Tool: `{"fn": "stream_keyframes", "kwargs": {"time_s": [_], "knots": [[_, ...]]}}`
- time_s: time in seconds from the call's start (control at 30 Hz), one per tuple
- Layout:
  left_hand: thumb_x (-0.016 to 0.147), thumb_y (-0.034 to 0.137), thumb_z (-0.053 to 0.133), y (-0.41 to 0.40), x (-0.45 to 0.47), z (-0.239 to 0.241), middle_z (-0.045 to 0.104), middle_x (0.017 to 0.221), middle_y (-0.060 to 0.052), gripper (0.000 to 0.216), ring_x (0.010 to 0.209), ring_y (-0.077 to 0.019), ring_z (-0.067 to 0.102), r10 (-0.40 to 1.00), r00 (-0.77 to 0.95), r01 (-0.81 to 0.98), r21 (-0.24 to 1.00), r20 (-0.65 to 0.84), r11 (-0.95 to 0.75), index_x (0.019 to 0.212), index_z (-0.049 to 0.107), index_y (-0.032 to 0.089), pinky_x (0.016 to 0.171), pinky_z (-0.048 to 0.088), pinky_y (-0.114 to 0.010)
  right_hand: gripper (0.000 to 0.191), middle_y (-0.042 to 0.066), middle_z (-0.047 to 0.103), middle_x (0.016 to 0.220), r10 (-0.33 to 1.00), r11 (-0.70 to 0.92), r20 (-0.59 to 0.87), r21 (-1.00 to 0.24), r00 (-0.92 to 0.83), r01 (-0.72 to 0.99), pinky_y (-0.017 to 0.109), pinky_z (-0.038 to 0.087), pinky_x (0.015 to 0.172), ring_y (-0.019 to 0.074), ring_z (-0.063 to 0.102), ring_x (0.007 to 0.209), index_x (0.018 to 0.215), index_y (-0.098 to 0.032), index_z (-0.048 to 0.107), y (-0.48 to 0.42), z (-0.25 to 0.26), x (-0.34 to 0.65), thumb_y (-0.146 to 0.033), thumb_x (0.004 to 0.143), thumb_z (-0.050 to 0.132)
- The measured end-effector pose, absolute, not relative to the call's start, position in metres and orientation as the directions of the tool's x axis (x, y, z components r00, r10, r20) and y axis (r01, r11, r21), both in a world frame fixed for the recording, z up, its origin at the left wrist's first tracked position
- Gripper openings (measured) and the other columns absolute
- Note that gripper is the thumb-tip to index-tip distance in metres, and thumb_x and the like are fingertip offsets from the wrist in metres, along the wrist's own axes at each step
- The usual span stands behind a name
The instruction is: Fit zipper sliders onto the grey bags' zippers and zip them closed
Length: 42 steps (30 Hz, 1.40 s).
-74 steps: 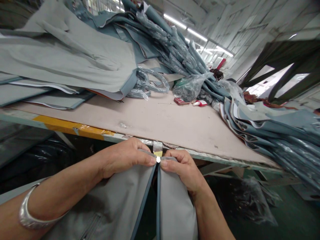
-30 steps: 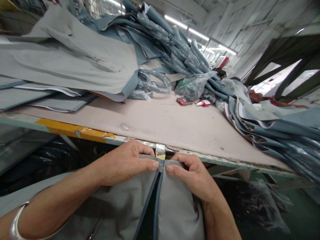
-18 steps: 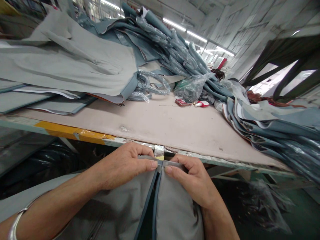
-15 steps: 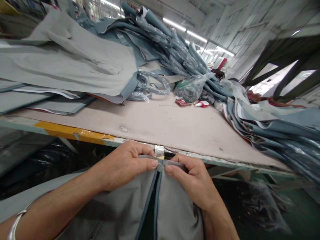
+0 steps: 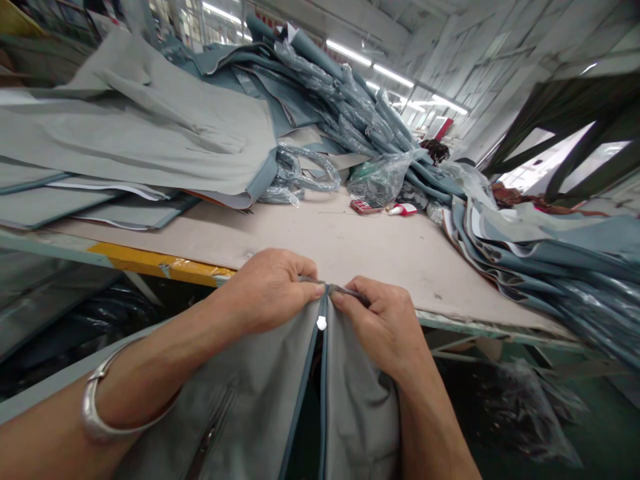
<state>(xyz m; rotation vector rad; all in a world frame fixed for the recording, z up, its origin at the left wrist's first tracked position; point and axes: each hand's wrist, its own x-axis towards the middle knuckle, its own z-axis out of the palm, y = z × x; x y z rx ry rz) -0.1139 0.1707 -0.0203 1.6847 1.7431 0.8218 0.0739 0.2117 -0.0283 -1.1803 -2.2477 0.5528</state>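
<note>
My left hand [image 5: 267,290] and my right hand [image 5: 383,323] pinch the top edge of a grey fabric cover [image 5: 260,393] with dark blue piping, fingertips almost touching. The two panels meet between them at a seam with a small white dot [image 5: 321,324] just below. The cover hangs down toward me in front of the table edge [image 5: 165,265]. A silver bangle [image 5: 100,413] sits on my left wrist.
The beige worktable [image 5: 350,247] carries stacked grey panels [image 5: 140,143] at left, plastic-wrapped blue-grey rolls [image 5: 350,113] at the back and more blue-grey covers [image 5: 545,260] at right. A small red box [image 5: 364,206] and a red-white tube [image 5: 404,210] lie beside a plastic bag [image 5: 383,175].
Both hands have lifted the cover's top edge from below the table edge to above it. The white dot under the seam now shows again.
</note>
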Motion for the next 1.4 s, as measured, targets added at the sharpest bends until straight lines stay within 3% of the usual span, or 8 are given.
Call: {"fn": "stream_keyframes", "kwargs": {"time_s": [0.1,0.23,0.43,0.6,1.0,1.23,1.4], "knots": [[0.076,0.039,0.062,0.19,-0.118,-0.005,0.045,0.048,0.004,0.025,0.05,-0.0111,0.04,0.994,-0.031,0.688,0.724,0.101,-0.052,0.067,0.07,0.018,0.052,0.024,-0.025,0.023,-0.001,0.054,0.056,0.849,0.526,0.296,-0.542,-0.437,0.655,0.029,0.027,0.057,0.0153,0.047,0.058,0.064,-0.018,0.067,0.232,-0.019,0.067,-0.03,0.084,0.065],[0.071,0.037,0.065,0.22,-0.125,0.002,0.045,0.05,0.004,0.023,0.054,-0.0108,0.04,0.986,0.014,0.695,0.708,0.164,-0.127,0.064,0.069,0.015,0.054,0.023,-0.026,0.019,-0.003,0.052,0.053,0.889,0.456,0.293,-0.625,-0.352,0.634,0.027,0.028,0.056,0.0144,0.045,0.057,0.065,-0.017,0.069,0.257,-0.017,0.061,-0.031,0.079,0.068],[0.072,0.048,0.067,0.226,-0.133,-0.017,0.048,0.058,0.005,0.034,0.054,-0.0087,0.036,0.986,0.133,0.397,0.907,0.098,-0.144,0.073,0.067,0.013,0.052,0.024,-0.022,0.026,-0.003,0.053,0.058,0.88,0.427,0.223,-0.759,-0.421,0.491,0.024,0.031,0.053,0.014,0.046,0.059,0.07,-0.016,0.067,0.261,-0.029,0.072,-0.041,0.079,0.064],[0.078,0.052,0.065,0.219,-0.139,-0.022,0.046,0.061,0.005,0.039,0.055,-0.0079,0.033,0.956,0.279,0.303,0.937,0.086,-0.173,0.08,0.066,0.013,0.052,0.024,-0.02,0.028,-0.002,0.053,0.062,0.852,0.418,0.187,-0.807,-0.489,0.418,0.022,0.034,0.053,0.0139,0.047,0.059,0.074,-0.016,0.064,0.254,-0.032,0.081,-0.042,0.082,0.06],[0.087,0.042,0.06,0.214,-0.139,-0.019,0.058,0.078,0.001,0.031,0.073,-0.0112,0.047,0.927,0.358,0.297,0.928,0.11,-0.225,0.09,0.07,0.013,0.066,0.037,-0.018,0.026,-0.002,0.05,0.066,0.85,0.365,0.149,-0.859,-0.506,0.36,0.023,0.034,0.055,0.0134,0.045,0.063,0.077,-0.016,0.063,0.243,-0.033,0.089,-0.04,0.084,0.062],[0.076,0.041,0.073,0.204,-0.14,-0.013,0.062,0.074,0.002,0.029,0.066,-0.0105,0.049,0.93,0.366,0.343,0.932,-0.015,-0.12,0.088,0.072,0.015,0.061,0.037,-0.018,0.024,-0.003,0.052,0.066,0.809,0.414,0.162,-0.84,-0.565,0.352,0.023,0.034,0.056,0.0122,0.044,0.061,0.081,-0.015,0.067,0.237,-0.032,0.093,-0.038,0.087,0.062],[0.077,0.035,0.073,0.18,-0.134,-0.005,0.051,0.062,0.004,0.023,0.059,-0.0068,0.039,0.882,0.471,0.277,0.952,-0.014,-0.133,0.077,0.072,0.012,0.052,0.029,-0.015,0.021,-0.003,0.059,0.074,0.758,0.465,0.183,-0.824,-0.626,0.323,0.021,0.037,0.06,0.0132,0.049,0.068,0.092,-0.017,0.07,0.224,-0.024,0.114,-0.034,0.08,0.073]]}}
